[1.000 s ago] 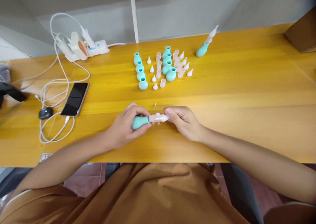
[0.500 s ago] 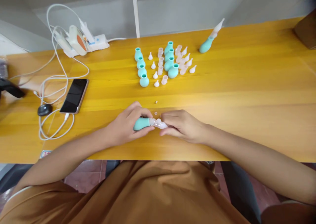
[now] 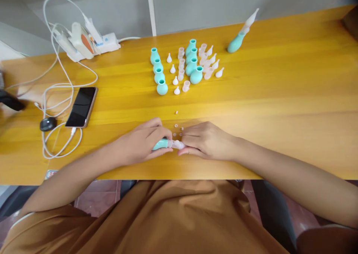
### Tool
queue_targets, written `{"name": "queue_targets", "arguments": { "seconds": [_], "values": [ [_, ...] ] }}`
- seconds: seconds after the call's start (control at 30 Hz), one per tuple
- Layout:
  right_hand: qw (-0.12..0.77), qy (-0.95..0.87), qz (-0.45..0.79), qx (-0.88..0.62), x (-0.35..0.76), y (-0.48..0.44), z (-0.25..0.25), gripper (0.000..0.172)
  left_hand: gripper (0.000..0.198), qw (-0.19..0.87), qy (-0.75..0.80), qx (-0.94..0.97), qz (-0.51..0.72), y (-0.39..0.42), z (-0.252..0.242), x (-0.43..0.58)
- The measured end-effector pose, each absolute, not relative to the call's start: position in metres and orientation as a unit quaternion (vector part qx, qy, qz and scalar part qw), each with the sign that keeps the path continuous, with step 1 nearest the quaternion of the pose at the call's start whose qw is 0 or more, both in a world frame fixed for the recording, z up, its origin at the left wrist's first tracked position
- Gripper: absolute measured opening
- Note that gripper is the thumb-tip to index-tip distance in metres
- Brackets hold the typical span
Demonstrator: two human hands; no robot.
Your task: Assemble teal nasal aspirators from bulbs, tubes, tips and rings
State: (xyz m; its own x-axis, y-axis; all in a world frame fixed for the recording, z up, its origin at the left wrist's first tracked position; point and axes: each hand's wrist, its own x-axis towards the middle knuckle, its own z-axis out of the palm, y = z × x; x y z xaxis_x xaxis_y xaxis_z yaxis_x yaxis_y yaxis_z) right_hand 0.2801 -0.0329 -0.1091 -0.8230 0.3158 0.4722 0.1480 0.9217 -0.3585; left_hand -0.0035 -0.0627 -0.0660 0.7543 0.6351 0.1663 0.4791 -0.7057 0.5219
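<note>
My left hand [image 3: 140, 144] is closed round a teal rubber bulb [image 3: 160, 145] lying near the front edge of the yellow wooden table [image 3: 279, 97]. My right hand [image 3: 208, 140] pinches the clear plastic piece [image 3: 177, 145] fitted to the bulb's neck; its fingers cover most of that piece. A few tiny pale parts [image 3: 176, 127] lie on the wood just beyond my fingers. Farther back stand several teal bulbs [image 3: 162, 87] and several small clear tips and caps [image 3: 185, 85] in rows. One assembled bulb with a long tip [image 3: 240, 35] lies at the back right.
At the left are a black phone [image 3: 81, 106] on a white cable [image 3: 60, 142], a dark mouse [image 3: 47, 123] and a white power strip with chargers [image 3: 84, 43]. A white post [image 3: 151, 9] rises behind the table. A brown box corner [image 3: 352, 21] sits far right.
Both hands have sunk lower onto the table and closer together; my right fingers now cover more of the clear piece. The camera has tilted, shifting everything upward in view.
</note>
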Motion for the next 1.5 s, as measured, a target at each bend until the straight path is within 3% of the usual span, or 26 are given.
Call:
{"name": "queue_targets", "arguments": {
  "seconds": [0.43,0.8,1.27,1.5],
  "values": [
    [0.252,-0.950,0.158,-0.095,0.281,-0.033,-0.110,0.047,0.017,0.174,0.277,0.940,0.098,-0.063,-0.071,-0.007],
    [0.268,-0.943,0.177,-0.089,0.281,-0.035,-0.109,0.049,0.020,0.360,0.340,0.864,0.090,-0.060,-0.059,0.001],
    [0.284,-0.935,0.192,-0.087,0.279,-0.032,-0.115,0.048,0.021,0.305,0.314,0.888,0.140,-0.065,-0.072,0.001],
    [0.261,-0.945,0.176,-0.092,0.280,-0.032,-0.119,0.052,0.033,0.138,0.310,0.929,0.151,-0.075,-0.082,0.004]
  ]
}}
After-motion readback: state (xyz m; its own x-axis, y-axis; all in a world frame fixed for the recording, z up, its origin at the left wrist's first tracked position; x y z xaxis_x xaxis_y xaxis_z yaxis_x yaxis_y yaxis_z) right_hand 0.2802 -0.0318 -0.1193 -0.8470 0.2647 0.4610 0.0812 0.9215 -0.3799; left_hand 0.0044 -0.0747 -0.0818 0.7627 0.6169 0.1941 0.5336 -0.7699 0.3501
